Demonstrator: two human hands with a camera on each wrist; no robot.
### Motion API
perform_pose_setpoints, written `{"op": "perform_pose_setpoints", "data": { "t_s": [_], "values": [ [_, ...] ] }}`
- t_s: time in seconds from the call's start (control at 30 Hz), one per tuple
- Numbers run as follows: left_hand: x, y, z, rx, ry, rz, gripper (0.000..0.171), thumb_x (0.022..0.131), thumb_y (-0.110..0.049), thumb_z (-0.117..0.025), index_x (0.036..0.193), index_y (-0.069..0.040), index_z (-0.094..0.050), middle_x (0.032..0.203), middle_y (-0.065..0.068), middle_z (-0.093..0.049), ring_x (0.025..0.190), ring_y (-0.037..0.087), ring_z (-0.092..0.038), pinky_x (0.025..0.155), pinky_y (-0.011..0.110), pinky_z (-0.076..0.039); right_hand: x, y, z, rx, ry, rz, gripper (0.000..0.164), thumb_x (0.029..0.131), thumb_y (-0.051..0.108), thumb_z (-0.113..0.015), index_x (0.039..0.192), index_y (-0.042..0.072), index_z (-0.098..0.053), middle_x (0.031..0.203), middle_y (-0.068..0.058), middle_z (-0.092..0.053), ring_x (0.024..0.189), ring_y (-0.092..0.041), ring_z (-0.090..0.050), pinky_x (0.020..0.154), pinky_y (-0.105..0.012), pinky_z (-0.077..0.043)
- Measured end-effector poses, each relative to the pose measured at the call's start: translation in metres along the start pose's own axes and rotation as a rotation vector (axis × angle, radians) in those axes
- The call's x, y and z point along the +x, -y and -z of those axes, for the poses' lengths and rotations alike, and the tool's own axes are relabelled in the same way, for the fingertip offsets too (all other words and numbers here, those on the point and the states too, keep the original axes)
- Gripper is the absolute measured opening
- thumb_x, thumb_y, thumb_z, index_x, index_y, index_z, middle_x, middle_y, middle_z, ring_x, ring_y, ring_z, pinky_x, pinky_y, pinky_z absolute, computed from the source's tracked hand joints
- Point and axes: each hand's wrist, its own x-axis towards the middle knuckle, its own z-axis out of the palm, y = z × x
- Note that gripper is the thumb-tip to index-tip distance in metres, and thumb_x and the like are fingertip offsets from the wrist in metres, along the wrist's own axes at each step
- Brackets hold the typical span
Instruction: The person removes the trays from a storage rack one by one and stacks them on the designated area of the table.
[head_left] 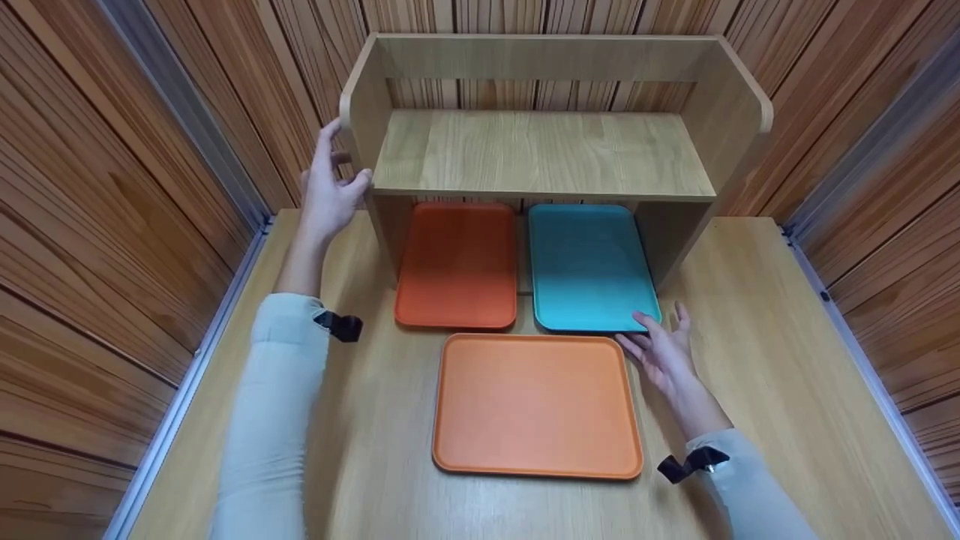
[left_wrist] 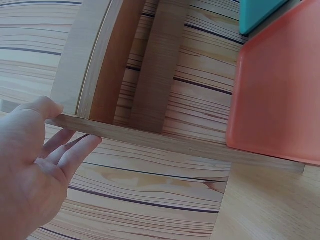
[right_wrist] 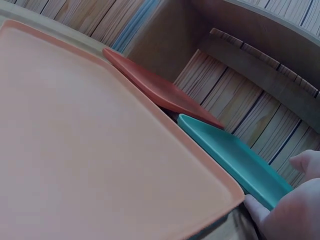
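A wooden desk shelf (head_left: 544, 154) stands at the back of the table. My left hand (head_left: 332, 196) grips its left side panel (left_wrist: 165, 145), thumb on one side and fingers on the other, as the left wrist view shows. Flat under the shelf board lie a red-orange tray (head_left: 456, 266) on the left and a teal tray (head_left: 589, 262) on the right; both jut out in front. My right hand (head_left: 667, 356) is at the teal tray's near right corner, one digit over the rim and others at its front edge. The fingertips' grip is partly hidden.
A light orange tray (head_left: 536, 405) lies crosswise on the wooden table (head_left: 375, 465), just in front of the other two. Wood-plank walls (head_left: 82, 150) enclose the table at the back and both sides, with metal strips (head_left: 187, 375) along the side edges.
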Motion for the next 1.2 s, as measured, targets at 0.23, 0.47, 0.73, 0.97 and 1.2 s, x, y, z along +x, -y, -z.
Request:
{"op": "perform_pose_setpoints", "data": {
  "t_s": [0.23,0.47,0.73,0.97,1.2],
  "values": [
    [-0.001,-0.001,0.000,0.001,0.001,-0.001,0.075,0.112,-0.009,-0.063,0.176,-0.030,-0.031,0.168,0.026,-0.051,0.143,0.047,-0.068,0.106,0.059,-0.068,0.008,-0.002,-0.009,-0.042,-0.032,0.011,0.106,0.114,0.007,-0.057,0.179,0.040,0.020,0.191,-0.011,0.011,0.175,-0.034,-0.025,0.125,-0.036,-0.054],
    [-0.001,-0.002,0.001,-0.009,0.002,-0.014,0.078,0.111,-0.008,-0.064,0.177,-0.030,-0.029,0.170,0.026,-0.049,0.151,0.044,-0.062,0.111,0.060,-0.066,0.013,-0.002,-0.011,-0.076,-0.054,0.020,0.099,0.114,0.006,-0.058,0.182,0.033,0.009,0.191,-0.012,-0.005,0.171,-0.032,-0.036,0.125,-0.037,-0.054],
    [0.000,-0.002,-0.002,-0.037,-0.015,-0.023,0.077,0.109,-0.005,-0.064,0.176,-0.025,-0.032,0.173,0.014,-0.049,0.153,0.029,-0.057,0.117,0.053,-0.063,0.014,-0.002,-0.011,-0.091,-0.070,0.014,0.098,0.113,0.001,-0.057,0.182,0.033,0.005,0.190,-0.011,-0.007,0.162,-0.030,-0.043,0.116,-0.034,-0.062],
    [0.001,-0.002,-0.001,-0.032,-0.009,0.000,0.078,0.109,-0.006,-0.064,0.176,-0.028,-0.031,0.171,0.021,-0.050,0.153,0.036,-0.059,0.114,0.056,-0.065,0.016,-0.004,-0.021,-0.032,-0.102,0.039,0.103,0.111,0.000,-0.060,0.180,0.039,0.006,0.190,-0.008,-0.006,0.162,-0.027,-0.043,0.131,-0.045,-0.049],
    [0.001,-0.002,-0.001,-0.036,-0.002,0.001,0.078,0.110,-0.005,-0.064,0.176,-0.028,-0.031,0.171,0.019,-0.050,0.151,0.035,-0.060,0.113,0.056,-0.066,0.013,-0.008,-0.030,-0.005,-0.122,0.093,0.110,0.110,-0.004,-0.059,0.178,0.043,0.013,0.189,-0.008,0.003,0.157,-0.025,-0.042,0.135,-0.043,-0.046]
  ]
}}
